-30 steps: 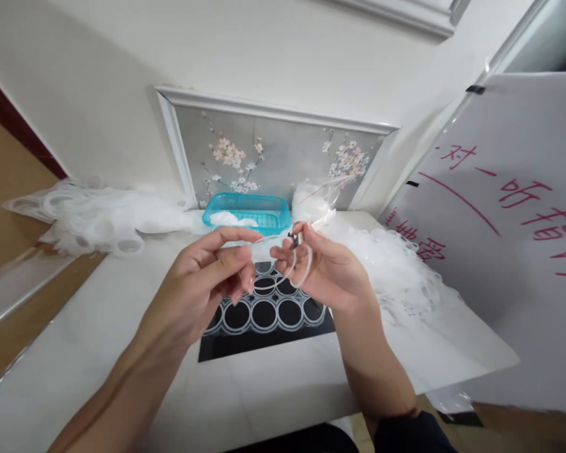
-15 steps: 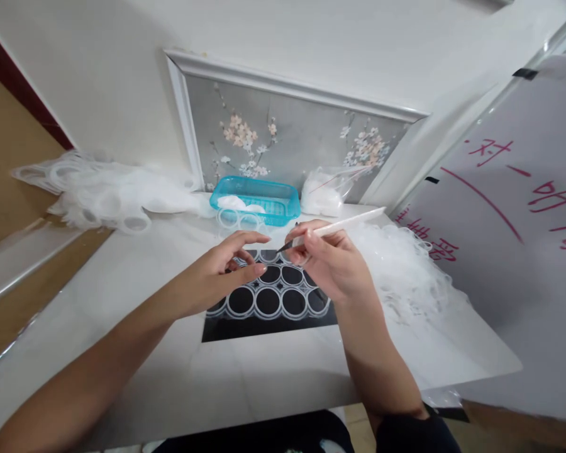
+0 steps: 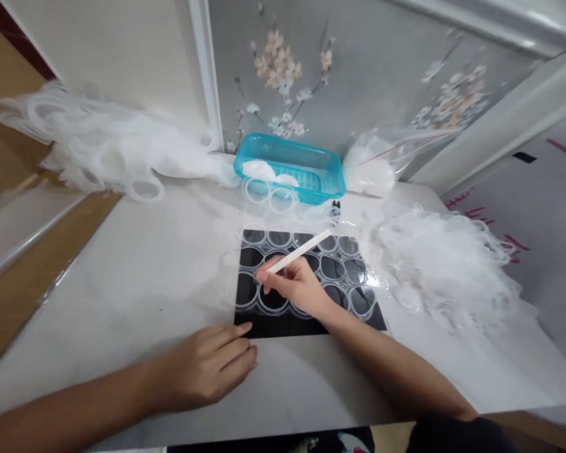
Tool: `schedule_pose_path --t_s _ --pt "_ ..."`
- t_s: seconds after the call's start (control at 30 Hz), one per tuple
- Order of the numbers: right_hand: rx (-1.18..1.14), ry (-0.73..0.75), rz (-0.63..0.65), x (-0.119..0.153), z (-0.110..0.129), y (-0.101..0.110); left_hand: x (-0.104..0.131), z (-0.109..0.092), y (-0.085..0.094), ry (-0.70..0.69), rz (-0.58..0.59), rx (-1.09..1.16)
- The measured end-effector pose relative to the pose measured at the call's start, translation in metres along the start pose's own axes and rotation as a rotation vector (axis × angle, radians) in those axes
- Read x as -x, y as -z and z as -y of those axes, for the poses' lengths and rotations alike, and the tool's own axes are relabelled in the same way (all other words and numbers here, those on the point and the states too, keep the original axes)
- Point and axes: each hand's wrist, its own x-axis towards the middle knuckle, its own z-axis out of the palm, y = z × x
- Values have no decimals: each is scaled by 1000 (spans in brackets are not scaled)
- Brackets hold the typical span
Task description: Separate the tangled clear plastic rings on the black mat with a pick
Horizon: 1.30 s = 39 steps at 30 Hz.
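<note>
A slim white pen-like tool (image 3: 302, 250) is pinched in my right hand (image 3: 295, 286), over the left half of a black sheet (image 3: 283, 327). Its dark pointed tip, seen earlier, is now hidden by my fingers. On the black sheet lies a clear plastic sheet with rows of white-rimmed circles (image 3: 331, 267). My left hand (image 3: 217, 365) rests palm down at the lower left corner of the black sheet, fingers stretched out and holding nothing; one fingertip touches the sheet's edge.
A blue plastic basket (image 3: 321, 160) holding white pieces stands at the back. Beside it sits a clear bag with white contents (image 3: 370, 170). Heaps of translucent ring strips lie at the left (image 3: 108, 151) and right (image 3: 453, 264). A wall with a flowered panel (image 3: 372, 69) bounds the table behind.
My left hand has come down from above the circles to the table at the sheet's near left corner. My right hand has lowered the tool onto the circles. The view has moved closer.
</note>
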Motion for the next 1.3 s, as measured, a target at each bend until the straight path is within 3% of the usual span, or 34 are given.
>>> schedule_pose_path --t_s 0.1,0.27,0.7,0.9,1.1,1.3 --pt "182 -66 111 3 -16 -9 3 -1 -3 47 11 -26" --pt "434 -29 137 8 -20 -9 4 -2 -11 123 -12 -87" --pt "517 47 124 11 -21 -10 -2 -7 -9 173 1 -150" --pt "530 188 130 15 -23 -11 -3 -7 -10 193 32 -146" --pt "508 125 113 15 -21 -9 0 -6 -11 177 52 -149" --pt "547 159 131 15 -22 -11 0 -6 -12 179 48 -157"
